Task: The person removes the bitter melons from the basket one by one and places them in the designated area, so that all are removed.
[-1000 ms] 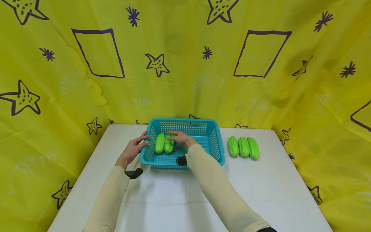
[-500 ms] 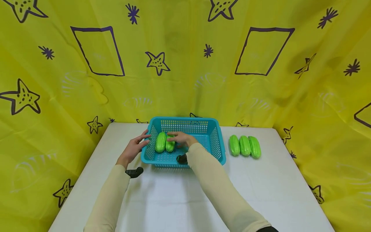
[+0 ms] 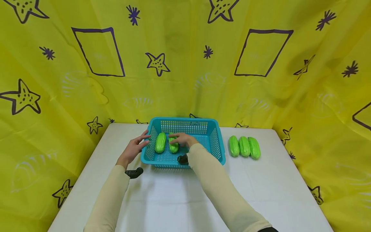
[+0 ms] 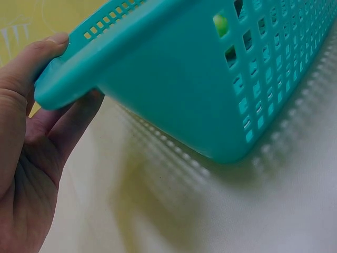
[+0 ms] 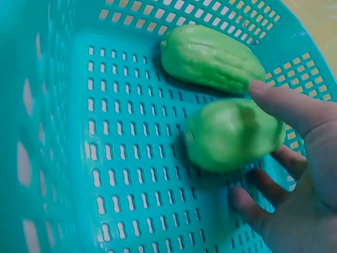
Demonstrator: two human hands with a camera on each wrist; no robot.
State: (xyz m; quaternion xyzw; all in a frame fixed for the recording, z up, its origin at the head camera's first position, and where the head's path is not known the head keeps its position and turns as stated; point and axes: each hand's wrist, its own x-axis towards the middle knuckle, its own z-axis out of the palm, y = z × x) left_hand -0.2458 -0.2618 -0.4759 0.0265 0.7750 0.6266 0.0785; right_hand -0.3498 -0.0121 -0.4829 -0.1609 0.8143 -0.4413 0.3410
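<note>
A turquoise plastic basket (image 3: pixel 182 164) stands on the white table. My left hand (image 3: pixel 134 149) holds its left rim, thumb inside and fingers below the lip in the left wrist view. Inside the basket lie two plump green gourds with lengthwise ridges. My right hand (image 3: pixel 184 140) grips the right-hand gourd (image 5: pixel 226 134); the thumb (image 5: pixel 279 100) lies along one side and the fingers curl round the other. The second gourd (image 3: pixel 160 142) lies apart from it, near the basket's left wall, with a gap between the two.
Three more green gourds (image 3: pixel 244 146) lie side by side on the table (image 3: pixel 278 180), right of the basket. Behind and at both sides hangs a yellow cloth (image 3: pixel 179 90) with dark star drawings. A dark wrist-camera mount (image 3: pixel 134 173) sits below the left hand.
The right hand and the gourd in it have shifted slightly right, opening a gap to the other gourd. The left hand and basket have stayed in place.
</note>
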